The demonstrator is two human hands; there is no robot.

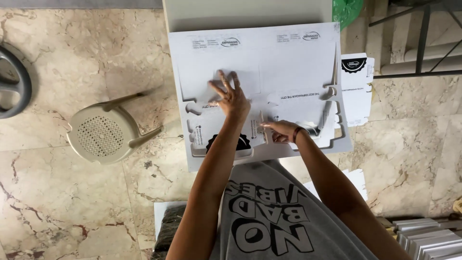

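A large white die-cut cardboard sheet (269, 58), a flat box blank with small printed marks and a black round emblem, lies on a narrow white table. My left hand (230, 96) presses flat on the sheet's middle with its fingers spread. My right hand (281, 131) pinches a small flap near the sheet's front edge, where one panel stands lifted. A dark band is on my right wrist.
A beige plastic stool (103, 135) stands on the marble floor to the left. More cardboard blanks (358, 82) stick out to the right of the table. Stacked flat boxes (428, 238) lie at the bottom right. A green bag (346, 10) is at the top.
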